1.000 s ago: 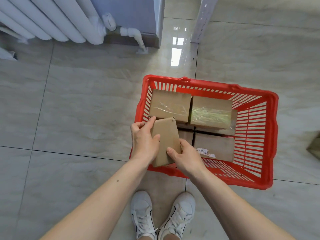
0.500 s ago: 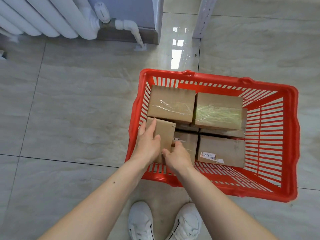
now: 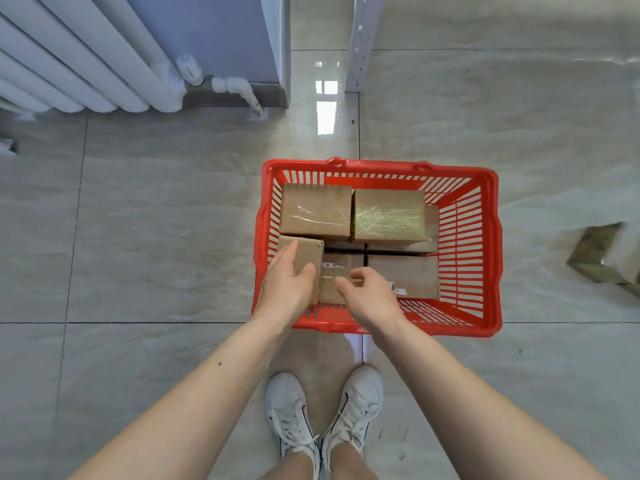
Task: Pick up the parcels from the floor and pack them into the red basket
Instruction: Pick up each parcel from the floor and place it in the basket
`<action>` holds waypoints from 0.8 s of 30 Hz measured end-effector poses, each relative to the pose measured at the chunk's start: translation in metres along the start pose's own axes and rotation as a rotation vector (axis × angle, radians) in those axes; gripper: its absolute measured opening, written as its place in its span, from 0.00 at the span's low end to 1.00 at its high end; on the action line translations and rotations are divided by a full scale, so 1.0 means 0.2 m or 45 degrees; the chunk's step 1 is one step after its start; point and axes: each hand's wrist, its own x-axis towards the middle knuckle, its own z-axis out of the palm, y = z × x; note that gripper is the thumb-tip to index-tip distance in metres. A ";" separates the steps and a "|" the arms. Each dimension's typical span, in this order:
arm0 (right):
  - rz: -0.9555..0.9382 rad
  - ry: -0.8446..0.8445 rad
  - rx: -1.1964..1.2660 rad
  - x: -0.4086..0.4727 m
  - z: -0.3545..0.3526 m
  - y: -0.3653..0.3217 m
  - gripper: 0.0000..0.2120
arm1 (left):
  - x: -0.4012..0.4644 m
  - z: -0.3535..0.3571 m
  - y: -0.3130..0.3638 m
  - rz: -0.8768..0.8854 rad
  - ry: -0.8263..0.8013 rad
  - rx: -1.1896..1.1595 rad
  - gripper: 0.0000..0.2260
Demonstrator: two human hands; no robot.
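The red basket [image 3: 488,251] stands on the tiled floor in front of my feet, holding several brown cardboard parcels. Two taped ones [image 3: 315,211] [image 3: 388,214] lie on top at the far side. A small flat parcel [image 3: 308,252] stands on edge against the basket's near left wall. My left hand [image 3: 285,287] grips it from the left, thumb across its face. My right hand [image 3: 369,294] hovers just right of it with fingers apart, holding nothing, above a lower parcel [image 3: 341,268] with a white label. Another parcel [image 3: 403,273] lies at the near right.
A white radiator [image 3: 79,67] with a pipe runs along the wall at top left. A white post [image 3: 360,43] stands behind the basket. A brown parcel [image 3: 595,254] lies on the floor at the right edge, blurred. My white shoes [image 3: 322,420] stand below the basket.
The small parcel has gone down into the basket's near left corner. My right hand has let go of it and drawn back to the right; my left hand still holds it.
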 end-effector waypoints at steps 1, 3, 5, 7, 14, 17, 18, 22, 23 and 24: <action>-0.008 0.025 0.027 -0.05 -0.05 -0.02 0.22 | -0.04 -0.02 0.06 0.001 -0.005 0.008 0.26; -0.020 0.071 0.080 -0.15 -0.16 -0.07 0.19 | -0.13 -0.04 0.17 0.011 -0.020 0.020 0.25; -0.035 0.114 0.120 -0.24 -0.27 -0.09 0.16 | -0.21 -0.05 0.28 0.030 -0.054 0.042 0.25; -0.047 0.151 0.155 -0.32 -0.39 -0.11 0.15 | -0.29 -0.04 0.39 0.066 -0.087 0.052 0.24; -0.067 0.302 0.310 -0.49 -0.81 -0.05 0.14 | -0.49 0.14 0.75 0.155 -0.207 0.072 0.24; -0.063 0.341 0.405 -0.51 -0.98 0.05 0.12 | -0.58 0.30 0.86 0.207 -0.254 0.117 0.24; -0.060 0.355 0.434 -0.52 -1.05 0.09 0.13 | -0.60 0.36 0.89 0.214 -0.275 0.130 0.24; -0.044 0.399 0.543 -0.50 -1.32 0.32 0.07 | -0.72 0.64 1.01 0.248 -0.331 0.141 0.23; -0.033 0.414 0.573 -0.50 -1.39 0.38 0.06 | -0.75 0.72 1.03 0.246 -0.337 0.143 0.22; -0.017 0.430 0.594 -0.49 -1.46 0.45 0.05 | -0.78 0.80 1.06 0.239 -0.340 0.153 0.22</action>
